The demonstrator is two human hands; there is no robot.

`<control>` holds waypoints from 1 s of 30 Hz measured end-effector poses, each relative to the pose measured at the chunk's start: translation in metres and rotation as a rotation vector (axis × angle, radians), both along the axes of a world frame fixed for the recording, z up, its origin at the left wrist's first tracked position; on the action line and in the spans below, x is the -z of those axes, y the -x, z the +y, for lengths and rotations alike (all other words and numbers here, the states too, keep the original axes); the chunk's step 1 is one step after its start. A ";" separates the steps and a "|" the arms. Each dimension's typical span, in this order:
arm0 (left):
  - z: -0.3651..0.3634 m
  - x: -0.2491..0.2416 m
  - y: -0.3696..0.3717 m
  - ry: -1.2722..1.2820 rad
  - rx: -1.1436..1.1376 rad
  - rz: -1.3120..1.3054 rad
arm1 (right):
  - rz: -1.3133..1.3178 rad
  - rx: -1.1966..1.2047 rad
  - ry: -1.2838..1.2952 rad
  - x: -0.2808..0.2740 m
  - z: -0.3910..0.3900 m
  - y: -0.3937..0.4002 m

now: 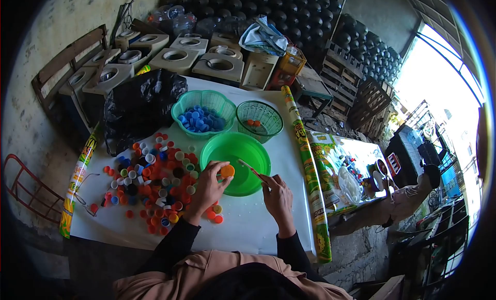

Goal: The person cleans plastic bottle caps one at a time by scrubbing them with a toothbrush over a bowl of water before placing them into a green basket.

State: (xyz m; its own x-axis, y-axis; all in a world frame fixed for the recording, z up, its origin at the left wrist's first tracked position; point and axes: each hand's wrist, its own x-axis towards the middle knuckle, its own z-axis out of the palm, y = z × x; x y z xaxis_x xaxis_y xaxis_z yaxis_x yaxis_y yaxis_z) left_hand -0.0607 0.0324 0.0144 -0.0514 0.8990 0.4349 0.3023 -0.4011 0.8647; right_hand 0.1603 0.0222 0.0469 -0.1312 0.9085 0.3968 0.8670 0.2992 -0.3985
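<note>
My left hand [211, 186] pinches an orange bottle cap [227, 171] at the near left rim of the bright green basin [253, 189]. In my right hand [278, 199] is a slim knife [250, 167] with a pale blade and a reddish handle. Its tip points up and left over the basin, apart from the cap. A pile of mixed bottle caps [155, 189], mostly red and orange, spreads beside my left forearm. Behind the basin, a teal basket [181, 101] holds blue caps [201, 119]. A dark green basket [274, 114] next to it contains a few orange caps [253, 123].
A black plastic bag [142, 101] stands at the table's back left. Eyeglasses [85, 196] lie near the left edge. Printed rolled edging [305, 160] borders the white tabletop [248, 227]. At right, another person's arm [387, 207] reaches toward a second table bearing caps.
</note>
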 end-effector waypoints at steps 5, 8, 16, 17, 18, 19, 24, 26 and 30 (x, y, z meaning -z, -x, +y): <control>0.030 -0.002 0.004 -0.060 -0.110 0.197 | -0.071 -0.050 -0.084 0.011 0.026 0.016; 0.045 0.004 0.004 0.012 -0.083 0.184 | -0.083 -0.065 -0.027 0.005 0.025 0.024; 0.055 0.038 0.001 0.107 -0.010 -0.033 | 0.091 0.039 0.068 0.003 -0.013 0.012; 0.055 0.036 0.002 0.124 -0.008 -0.029 | 0.103 0.030 0.075 0.003 -0.017 0.011; 0.053 0.034 0.003 0.142 -0.006 -0.022 | 0.127 0.029 0.071 0.004 -0.020 0.011; 0.052 0.033 0.003 0.155 -0.002 -0.029 | 0.126 0.011 0.063 0.004 -0.023 0.013; 0.051 0.035 0.006 0.153 0.046 -0.047 | 0.081 0.099 -0.012 0.017 -0.017 0.017; 0.055 0.038 0.005 0.148 0.040 -0.068 | 0.136 0.152 -0.021 0.018 -0.014 0.017; 0.052 0.036 0.004 0.191 0.050 -0.113 | 0.116 0.044 0.015 0.010 -0.021 0.024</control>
